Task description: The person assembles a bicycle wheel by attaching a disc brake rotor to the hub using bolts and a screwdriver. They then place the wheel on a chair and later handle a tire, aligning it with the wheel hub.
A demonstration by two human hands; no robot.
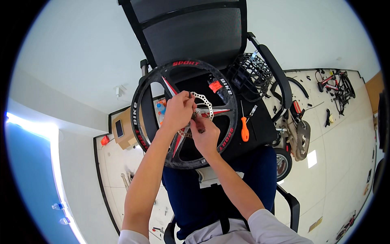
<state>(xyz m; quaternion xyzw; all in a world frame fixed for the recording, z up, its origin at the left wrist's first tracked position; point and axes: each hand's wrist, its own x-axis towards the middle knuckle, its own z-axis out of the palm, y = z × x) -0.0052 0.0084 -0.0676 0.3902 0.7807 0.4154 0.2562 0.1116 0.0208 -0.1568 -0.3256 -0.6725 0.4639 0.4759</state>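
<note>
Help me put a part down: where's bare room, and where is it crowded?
Tiled floor is barest right of the small wheel, below the red-and-black frame, above the yellowish flat piece. The chair seat is crowded: the large wheel covers much of it, basket and orange screwdriver beside. Left hand and right hand fill the wheel's middle.

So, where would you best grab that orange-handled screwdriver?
I'd suggest the thick orange handle, with the right hand coming from above, on the person's side: the screwdriver lies on the black seat beside the wheel, handle toward the person, thin shaft pointing away.
</note>
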